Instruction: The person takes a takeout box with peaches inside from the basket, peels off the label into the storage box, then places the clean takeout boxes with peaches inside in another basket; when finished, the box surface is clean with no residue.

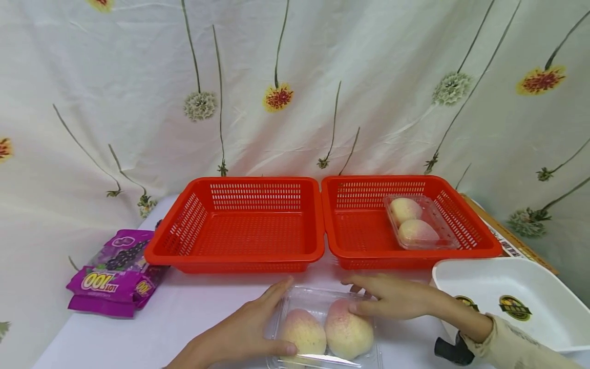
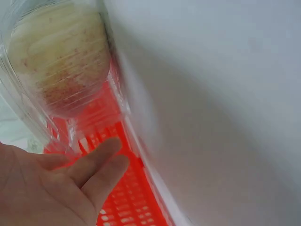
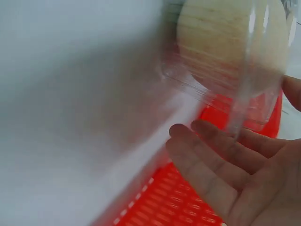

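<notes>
A clear plastic container [image 1: 318,294] with two pale yellow-pink peaches [image 1: 349,330] is at the front middle of the white table. My left hand [image 1: 244,330] lies along its left side, the thumb over the near left part. At its far right corner is my right hand [image 1: 392,296], with the thumb at the right-hand peach. In the left wrist view, the straight fingers [image 2: 101,176] lie beside the container wall. Outstretched fingers [image 3: 211,155] also show in the right wrist view, just below the container and its peach [image 3: 225,52].
Behind stand two red slotted baskets, the left basket [image 1: 258,233] and the right basket [image 1: 357,233]. The right one holds another clear container [image 1: 435,212] with two peaches. Purple grape-printed packets [image 1: 112,284] lie left. A white tray [image 1: 546,287] is right, near a cardboard piece [image 1: 511,236].
</notes>
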`<state>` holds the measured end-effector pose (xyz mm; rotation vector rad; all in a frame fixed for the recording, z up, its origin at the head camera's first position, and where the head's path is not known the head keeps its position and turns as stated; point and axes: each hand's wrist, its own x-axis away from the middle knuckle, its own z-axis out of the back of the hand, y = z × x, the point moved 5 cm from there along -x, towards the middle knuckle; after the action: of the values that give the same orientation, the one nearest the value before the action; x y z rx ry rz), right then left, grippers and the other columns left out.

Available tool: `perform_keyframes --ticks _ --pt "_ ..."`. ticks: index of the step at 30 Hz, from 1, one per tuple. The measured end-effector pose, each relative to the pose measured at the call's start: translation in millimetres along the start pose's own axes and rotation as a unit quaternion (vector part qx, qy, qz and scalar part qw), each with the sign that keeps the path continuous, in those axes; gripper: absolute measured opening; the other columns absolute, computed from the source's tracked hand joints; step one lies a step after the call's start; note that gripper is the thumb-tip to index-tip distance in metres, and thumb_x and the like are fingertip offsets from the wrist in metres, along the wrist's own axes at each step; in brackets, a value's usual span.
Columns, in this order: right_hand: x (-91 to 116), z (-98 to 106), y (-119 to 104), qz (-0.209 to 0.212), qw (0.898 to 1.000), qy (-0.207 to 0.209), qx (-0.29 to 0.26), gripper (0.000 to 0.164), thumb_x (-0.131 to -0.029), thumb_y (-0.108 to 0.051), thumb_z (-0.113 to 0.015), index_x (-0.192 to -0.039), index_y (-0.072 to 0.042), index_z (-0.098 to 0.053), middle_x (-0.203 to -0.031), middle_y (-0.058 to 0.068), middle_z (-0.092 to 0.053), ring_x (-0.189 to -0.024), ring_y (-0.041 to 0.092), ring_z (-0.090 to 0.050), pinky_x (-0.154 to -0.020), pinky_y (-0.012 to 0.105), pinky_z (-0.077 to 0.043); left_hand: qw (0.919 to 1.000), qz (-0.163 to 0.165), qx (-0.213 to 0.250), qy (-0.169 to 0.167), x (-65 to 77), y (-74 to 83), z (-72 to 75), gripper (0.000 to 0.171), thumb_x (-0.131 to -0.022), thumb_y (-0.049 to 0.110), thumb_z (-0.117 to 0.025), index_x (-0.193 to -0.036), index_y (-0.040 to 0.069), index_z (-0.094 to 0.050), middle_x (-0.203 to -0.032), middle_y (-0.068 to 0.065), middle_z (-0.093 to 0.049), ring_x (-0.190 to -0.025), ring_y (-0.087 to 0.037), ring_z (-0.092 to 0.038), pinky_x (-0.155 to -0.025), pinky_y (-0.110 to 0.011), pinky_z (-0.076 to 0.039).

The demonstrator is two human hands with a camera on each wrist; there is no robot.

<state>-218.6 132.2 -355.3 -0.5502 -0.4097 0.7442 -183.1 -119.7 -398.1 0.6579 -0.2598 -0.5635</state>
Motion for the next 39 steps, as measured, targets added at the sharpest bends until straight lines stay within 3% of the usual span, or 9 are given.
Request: perform_keyframes --ticks 5,10,12,16,22,29,32,37,39 --pt "-1.2 -9.0 7.7 0.005 0.996 -0.026 -0.085 0.044 -0.096 -0.036 -0.056 -0.129 -0.007 -0.054 -0.106 -0.002 -0.064 -0.087 0.008 -0.060 -0.075 0.026 -0.054 0.9998 0.002 0.013 0.014 -1.3 -8.8 6.0 0.100 -0.078 0.065 -0.064 -0.155 0.021 -0.017 -0.153 0.003 -0.033 -0.126 -0.017 -0.052 -0.106 -0.051 -0.037" --pt "0.6 -18.3 18.1 -0.051 0.978 -0.054 -0.193 0.043 -0.096 -0.037 -0.054 -0.127 -0.008 -0.056 -0.095 0.000 -0.062 -0.074 0.015 -0.060 -0.060 0.033 -0.055 0.9997 -0.006 0.002 0.022 -2.4 -11.2 7.7 0.090 -0.083 0.061 -0.062 -0.151 0.012 -0.030 -0.147 0.000 -0.044 -0.130 -0.019 -0.047 -0.107 -0.051 -0.035" --pt "1.5 -20.6 22.3 -0.068 0.972 -0.053 -0.218 0.044 -0.095 -0.039 -0.054 -0.128 -0.009 -0.056 -0.102 0.001 -0.062 -0.081 0.017 -0.059 -0.062 0.034 -0.055 0.9996 -0.011 -0.004 0.026 -2.1 -12.0 8.0 0.084 -0.084 0.059 -0.061 -0.148 0.011 -0.036 -0.144 0.001 -0.048 -0.131 -0.019 -0.046 -0.107 -0.050 -0.036" --pt "1.9 -24.7 27.5 -0.065 0.967 -0.041 -0.244 0.040 -0.095 -0.040 -0.055 -0.126 -0.014 -0.058 -0.109 0.002 -0.062 -0.092 0.019 -0.057 -0.069 0.033 -0.053 0.9993 -0.022 -0.003 0.031 -2.3 -13.1 7.6 0.074 -0.086 0.056 -0.061 -0.144 0.013 -0.043 -0.139 0.005 -0.052 -0.129 -0.017 -0.047 -0.106 -0.047 -0.038" --pt "4.7 -29.1 27.6 -0.039 0.959 -0.030 -0.279 0.030 -0.097 -0.035 -0.053 -0.122 -0.018 -0.059 -0.109 0.003 -0.061 -0.096 0.018 -0.055 -0.076 0.030 -0.047 0.9988 -0.035 0.011 0.034 -2.9 -13.3 7.0 0.072 -0.085 0.051 -0.065 -0.143 0.015 -0.042 -0.136 0.007 -0.053 -0.127 -0.015 -0.049 -0.104 -0.047 -0.041" --pt "8.0 -32.3 27.2 -0.028 0.935 -0.085 -0.344 0.039 -0.094 -0.033 -0.059 -0.124 -0.011 -0.048 -0.103 0.005 -0.059 -0.095 0.019 -0.056 -0.080 0.031 -0.046 0.9958 -0.076 0.027 0.043 -3.9 -8.4 9.3 0.070 -0.084 0.048 -0.068 -0.143 0.022 -0.041 -0.137 0.013 -0.051 -0.127 -0.012 -0.049 -0.104 -0.043 -0.041" --pt "8.9 -33.6 27.6 -0.026 0.927 -0.102 -0.361 0.040 -0.093 -0.032 -0.061 -0.124 -0.009 -0.049 -0.105 0.006 -0.059 -0.095 0.019 -0.056 -0.079 0.030 -0.047 0.9963 -0.071 0.011 0.047 -2.6 -7.6 11.7 0.069 -0.085 0.053 -0.065 -0.144 0.027 -0.041 -0.139 0.015 -0.048 -0.129 -0.011 -0.047 -0.105 -0.044 -0.040" --pt "14.7 -31.0 28.5 -0.040 0.930 -0.090 -0.354 0.039 -0.092 -0.032 -0.061 -0.124 -0.011 -0.052 -0.110 0.007 -0.056 -0.099 0.020 -0.053 -0.076 0.029 -0.044 0.9958 -0.048 -0.012 0.077 6.5 -9.0 24.3 0.059 -0.088 0.055 -0.059 -0.141 0.037 -0.042 -0.137 0.020 -0.048 -0.127 -0.009 -0.047 -0.103 -0.048 -0.042" --pt "18.5 -27.9 28.2 -0.051 0.933 -0.088 -0.345 0.040 -0.092 -0.034 -0.060 -0.124 -0.013 -0.052 -0.110 0.007 -0.056 -0.098 0.020 -0.051 -0.073 0.029 -0.042 0.9922 -0.062 -0.023 0.106 12.4 -7.3 32.8 0.052 -0.090 0.049 -0.060 -0.138 0.039 -0.045 -0.134 0.020 -0.051 -0.124 -0.008 -0.050 -0.100 -0.047 -0.045"
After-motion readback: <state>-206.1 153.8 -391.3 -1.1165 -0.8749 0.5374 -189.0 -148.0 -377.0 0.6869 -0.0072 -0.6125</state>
